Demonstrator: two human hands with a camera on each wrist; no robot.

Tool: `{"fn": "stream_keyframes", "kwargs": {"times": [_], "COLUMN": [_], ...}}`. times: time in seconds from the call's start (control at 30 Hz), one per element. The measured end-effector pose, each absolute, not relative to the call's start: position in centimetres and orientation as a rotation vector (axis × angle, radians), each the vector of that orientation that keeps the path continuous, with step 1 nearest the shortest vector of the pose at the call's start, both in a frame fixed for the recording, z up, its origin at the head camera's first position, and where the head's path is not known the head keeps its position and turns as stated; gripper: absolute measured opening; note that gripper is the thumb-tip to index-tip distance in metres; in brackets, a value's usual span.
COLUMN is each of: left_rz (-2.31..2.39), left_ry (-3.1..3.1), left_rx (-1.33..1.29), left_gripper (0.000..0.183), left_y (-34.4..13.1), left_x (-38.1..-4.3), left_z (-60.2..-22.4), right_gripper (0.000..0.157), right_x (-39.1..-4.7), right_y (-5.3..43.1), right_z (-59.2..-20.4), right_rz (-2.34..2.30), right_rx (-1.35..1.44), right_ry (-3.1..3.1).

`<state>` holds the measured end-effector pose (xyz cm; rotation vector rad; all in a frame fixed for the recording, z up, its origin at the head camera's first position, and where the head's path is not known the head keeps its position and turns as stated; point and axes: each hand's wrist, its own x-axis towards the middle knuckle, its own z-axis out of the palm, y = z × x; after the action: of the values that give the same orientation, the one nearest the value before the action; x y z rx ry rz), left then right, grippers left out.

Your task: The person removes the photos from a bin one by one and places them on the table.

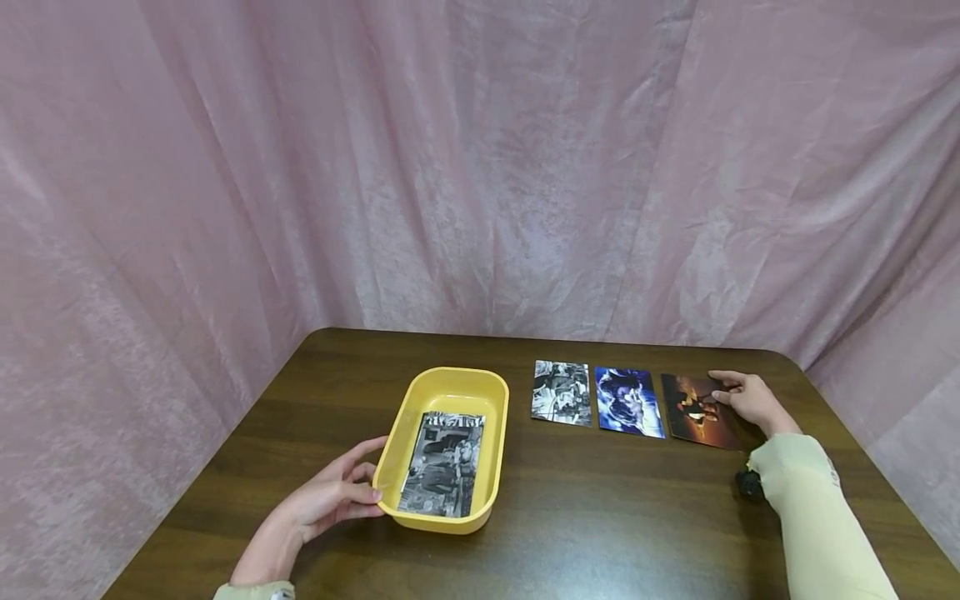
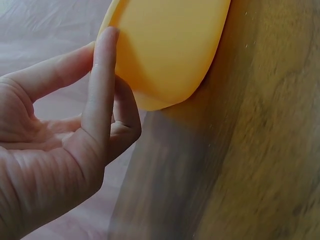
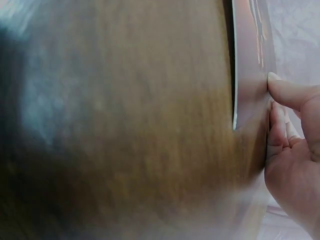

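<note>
Yellow tray (image 1: 456, 385) is pinched by the left hand (image 1: 332, 497), orange-brown card (image 1: 695, 413) is best lifted edge-first by the right hand (image 1: 750, 402) (grip unclear tbh).

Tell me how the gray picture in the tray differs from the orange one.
The gray picture is black and white; the orange picture has warm tones. The gray picture lies inside the yellow tray; the orange picture is outside it, touched by the right hand. Both look rectangular.

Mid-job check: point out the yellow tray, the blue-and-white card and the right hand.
Yellow tray (image 1: 459, 383): head view, far inner wall.
Blue-and-white card (image 1: 630, 402): head view, middle of its face.
Right hand (image 1: 752, 403): head view, back of the hand.
</note>
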<state>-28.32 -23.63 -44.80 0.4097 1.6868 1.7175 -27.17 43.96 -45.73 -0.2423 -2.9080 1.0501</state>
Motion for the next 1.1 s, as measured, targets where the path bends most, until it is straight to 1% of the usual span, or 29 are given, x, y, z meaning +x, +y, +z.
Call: {"fn": "stream_keyframes", "kwargs": {"times": [0.37, 0.53, 0.63, 0.77, 0.93, 1.1], "left_rz": [1.707, 1.714, 1.708, 1.692, 1.696, 1.698], "left_ry": [1.674, 1.679, 1.685, 1.687, 1.675, 1.682], "left_rx": [0.449, 0.440, 0.426, 0.414, 0.445, 0.429], "left_gripper": [0.089, 0.089, 0.089, 0.090, 0.090, 0.089], "left_y": [-25.1, -26.0, -26.4, -26.8, -26.9, -26.5], "left_x": [-28.9, -29.0, -29.2, -29.5, -29.6, -29.6], "left_z": [-45.0, -44.9, -44.8, -44.9, -45.0, -45.1], "right_gripper": [0.053, 0.051, 0.048, 0.046, 0.043, 0.040], "right_x": [-26.9, -28.7, -30.6, -33.4, -36.7, -39.4], "right_y": [44.3, 42.7, 40.4, 36.2, 29.9, 22.7], "right_z": [-45.2, -44.5, -43.6, -42.2, -40.8, -40.1], "right_rz": [1.036, 0.991, 1.012, 1.124, 1.253, 1.394], "right_rx": [-0.323, -0.295, -0.249, -0.168, -0.064, 0.036], "right_ry": [-2.916, -2.837, -2.761, -2.635, -2.523, -2.450]}}
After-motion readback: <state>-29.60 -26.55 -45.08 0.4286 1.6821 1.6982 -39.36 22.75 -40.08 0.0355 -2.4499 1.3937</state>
